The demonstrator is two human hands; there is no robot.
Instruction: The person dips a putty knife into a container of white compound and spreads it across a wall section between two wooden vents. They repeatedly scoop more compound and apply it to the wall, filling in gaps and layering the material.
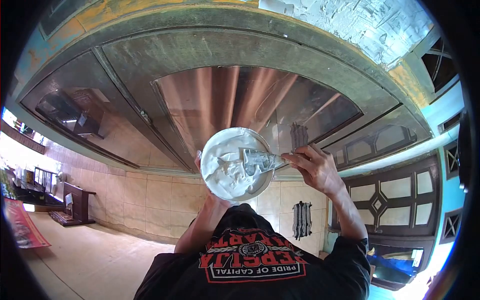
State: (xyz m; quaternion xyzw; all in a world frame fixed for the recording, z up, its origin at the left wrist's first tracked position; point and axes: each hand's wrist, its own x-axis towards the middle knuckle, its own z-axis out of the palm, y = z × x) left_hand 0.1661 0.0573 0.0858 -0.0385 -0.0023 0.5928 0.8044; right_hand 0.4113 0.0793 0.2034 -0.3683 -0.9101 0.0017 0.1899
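A round tub (pixel 266 187) of thick white paste (pixel 224 175) is held up in front of my chest. My left hand (pixel 198 160) is wrapped round the tub from below and the left; only some fingertips show at its rim, the rest being hidden beneath it. With closed fingers, my right hand (pixel 316 167) grips the handle of a putty knife (pixel 257 161). The blade lies over the tub's right half, touching the paste and smeared with white. The paste surface is uneven, with ridges and hollows.
Ahead is a wooden window frame (pixel 240 47) with glass panes and a pinkish curtain (pixel 210 95) behind. White patchy plaster (pixel 360 27) covers the wall above it. A striped mat (pixel 302 220) lies on the tiled floor behind me. A panelled door (pixel 395 200) stands to the right.
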